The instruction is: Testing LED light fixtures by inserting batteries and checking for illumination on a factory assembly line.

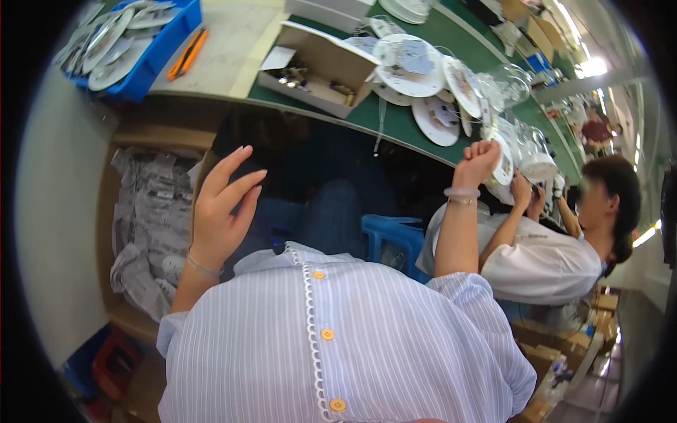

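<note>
My left hand hangs in the air in front of the table edge, fingers apart, with nothing in it. A carton of items in pale wrapping is nearest to it. At the right, my right hand is raised by the green table's edge with its fingers curled closed. A white round plate is right beside those fingers; whether they grip it or something small is hidden. Several white discs with boards and wires lie heaped on the green tabletop, next to clear domed covers.
An open white box of small metallic parts stands at the table edge. Farther left are an orange cutter and a blue bin of discs. A blue stool is below. A co-worker sits close on my right.
</note>
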`<state>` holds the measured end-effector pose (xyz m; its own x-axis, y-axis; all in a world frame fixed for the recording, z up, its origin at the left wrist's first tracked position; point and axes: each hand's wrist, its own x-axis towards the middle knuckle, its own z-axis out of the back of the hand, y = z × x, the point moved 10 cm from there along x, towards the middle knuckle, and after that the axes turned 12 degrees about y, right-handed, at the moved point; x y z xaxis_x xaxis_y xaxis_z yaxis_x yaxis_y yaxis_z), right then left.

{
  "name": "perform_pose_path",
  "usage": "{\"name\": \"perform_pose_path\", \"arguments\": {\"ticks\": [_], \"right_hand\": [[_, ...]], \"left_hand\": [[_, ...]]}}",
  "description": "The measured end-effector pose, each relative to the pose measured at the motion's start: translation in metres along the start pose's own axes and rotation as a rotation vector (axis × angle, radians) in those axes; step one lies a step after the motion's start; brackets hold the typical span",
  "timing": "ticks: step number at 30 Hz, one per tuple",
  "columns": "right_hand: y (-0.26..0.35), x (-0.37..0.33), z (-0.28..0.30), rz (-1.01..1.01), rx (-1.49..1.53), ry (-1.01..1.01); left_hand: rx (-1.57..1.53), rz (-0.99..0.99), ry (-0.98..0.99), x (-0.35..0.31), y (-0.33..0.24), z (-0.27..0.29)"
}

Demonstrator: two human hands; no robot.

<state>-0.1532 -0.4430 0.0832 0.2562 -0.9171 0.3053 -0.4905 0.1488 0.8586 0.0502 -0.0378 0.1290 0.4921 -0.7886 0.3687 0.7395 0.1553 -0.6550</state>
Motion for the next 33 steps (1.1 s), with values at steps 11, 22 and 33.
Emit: {"name": "perform_pose_path", "arguments": {"ticks": [11,22,33], "right_hand": [[-0.058,-0.112,-0.285,0.128,-0.751,1.216],[-0.153,-0.099,-0.310,-0.097,-0.929,1.492],[-0.171,-0.096,-0.310,-0.126,-1.109,1.521]], "left_hand": [[0.045,0.151,-0.185,-0.030,0.052,0.025],[0.172,0.977,-0.183,-0.261,0.252,0.043],[0.293,1.375,0.531,-0.337,0.285,-0.024]]}}
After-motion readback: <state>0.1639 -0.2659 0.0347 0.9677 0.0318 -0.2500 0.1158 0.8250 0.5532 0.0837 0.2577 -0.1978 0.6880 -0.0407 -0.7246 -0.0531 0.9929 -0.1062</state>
